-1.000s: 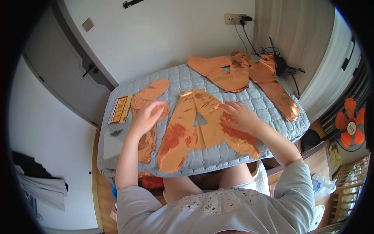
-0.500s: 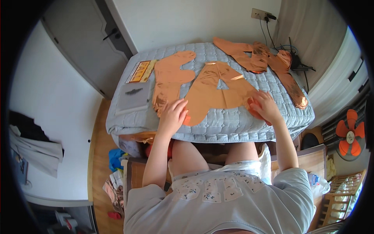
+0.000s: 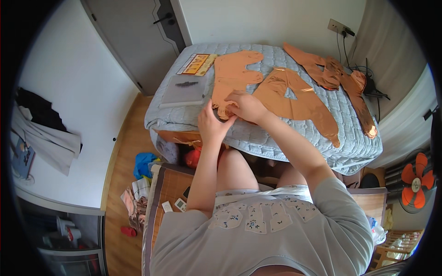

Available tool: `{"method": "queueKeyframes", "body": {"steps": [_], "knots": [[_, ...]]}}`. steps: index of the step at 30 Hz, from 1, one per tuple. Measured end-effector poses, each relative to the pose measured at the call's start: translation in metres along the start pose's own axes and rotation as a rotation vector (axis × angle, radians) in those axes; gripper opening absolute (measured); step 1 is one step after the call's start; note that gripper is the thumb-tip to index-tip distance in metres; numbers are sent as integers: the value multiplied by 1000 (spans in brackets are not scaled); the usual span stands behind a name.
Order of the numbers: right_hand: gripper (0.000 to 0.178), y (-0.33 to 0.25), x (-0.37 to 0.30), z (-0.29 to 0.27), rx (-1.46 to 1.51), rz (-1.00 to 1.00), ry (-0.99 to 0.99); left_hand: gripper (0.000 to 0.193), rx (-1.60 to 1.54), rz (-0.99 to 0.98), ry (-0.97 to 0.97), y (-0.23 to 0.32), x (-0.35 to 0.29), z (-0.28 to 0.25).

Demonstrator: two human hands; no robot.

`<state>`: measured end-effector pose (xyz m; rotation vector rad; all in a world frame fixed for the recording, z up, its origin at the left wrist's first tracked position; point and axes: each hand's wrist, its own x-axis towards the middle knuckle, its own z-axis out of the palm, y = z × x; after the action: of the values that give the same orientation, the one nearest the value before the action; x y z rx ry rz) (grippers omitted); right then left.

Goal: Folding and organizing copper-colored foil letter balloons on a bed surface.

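Note:
At the near edge of the bed, both my hands are at the crinkled lower end of a flat, copper-coloured, letter-shaped foil balloon (image 3: 235, 76). My left hand (image 3: 213, 125) curves around that end from the left, thumb and fingers closing on its edge. From the right my right hand (image 3: 248, 107) reaches across, its fingers bent and pinching the same end; the fingertips are partly hidden. To the right lies an A-shaped foil balloon (image 3: 294, 110), flat and untouched. Farther right are more wrinkled copper foil balloons (image 3: 317, 76), overlapping one another.
A yellow printed card (image 3: 199, 64) and a clear flat packet (image 3: 183, 91) lie on the quilted bed (image 3: 271, 142) at left. Black cables (image 3: 373, 87) sit at its far right corner. An orange-bladed fan (image 3: 416, 178) stands right; bags and foil scraps (image 3: 134, 202) lie on the floor at left.
My hands have left the lower ends of the A-shaped balloon. Both are now at the lower end of the balloon to its left, the right hand crossing over. The view has shifted left.

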<state>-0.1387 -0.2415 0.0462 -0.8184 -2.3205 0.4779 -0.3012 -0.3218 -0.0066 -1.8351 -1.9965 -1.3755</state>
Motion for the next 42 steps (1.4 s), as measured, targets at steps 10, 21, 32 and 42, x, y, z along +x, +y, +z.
{"method": "queueKeyframes", "body": {"steps": [10, 21, 32, 42], "knots": [[32, 9, 33, 29, -160, 130, -153, 78, -18, -60, -8, -12, 2, 11], [24, 75, 66, 19, 244, 341, 402, 61, -74, 17, 75, -39, 7, 6], [20, 105, 69, -197, 658, 264, 1118, 52, -85, -14, 86, -27, 3, -1], [19, 37, -64, -203, -267, -402, 298, 26, -83, 79, 141, -30, 1, 10]]}}
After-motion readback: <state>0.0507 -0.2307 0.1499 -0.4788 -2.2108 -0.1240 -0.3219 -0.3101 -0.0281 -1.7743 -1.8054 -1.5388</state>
